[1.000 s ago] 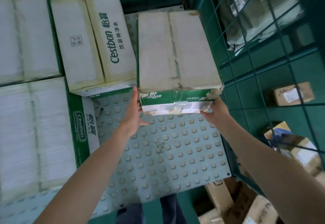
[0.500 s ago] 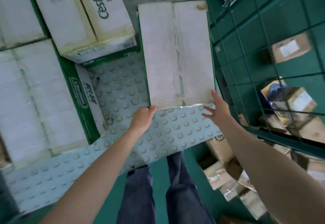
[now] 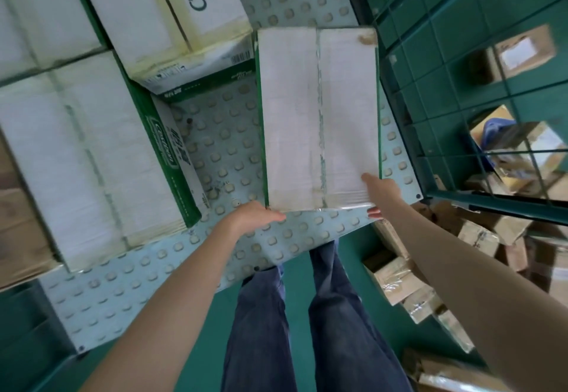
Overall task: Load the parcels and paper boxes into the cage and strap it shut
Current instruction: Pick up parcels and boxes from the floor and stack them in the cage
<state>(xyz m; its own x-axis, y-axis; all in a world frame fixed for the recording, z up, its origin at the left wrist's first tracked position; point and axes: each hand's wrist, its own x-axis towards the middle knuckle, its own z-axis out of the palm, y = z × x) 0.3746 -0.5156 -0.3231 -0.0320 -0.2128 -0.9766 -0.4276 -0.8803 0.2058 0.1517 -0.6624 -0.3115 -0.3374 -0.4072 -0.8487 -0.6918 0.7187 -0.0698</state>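
The white-topped, green-sided cardboard box (image 3: 319,114) lay flat on the cage's pale blue studded floor plate (image 3: 215,145), beside the green wire mesh wall (image 3: 430,84). The right grip (image 3: 381,194) pinched its near right corner, thumb on top. The left grip (image 3: 255,217) lay against the near left corner; whether it clasped the box could not be told.

Reckoned from the white box (image 3: 307,114), a channel of bare studded floor (image 3: 221,151) lies open at 9 o'clock. The Cestbon carton (image 3: 172,13) closes it at 11 o'clock, and the large carton (image 3: 76,151) walls its far side. At 3 o'clock the green mesh wall (image 3: 430,84) stands just beside, leaving a thin strip. At 6 o'clock the floor's front lip is bare.
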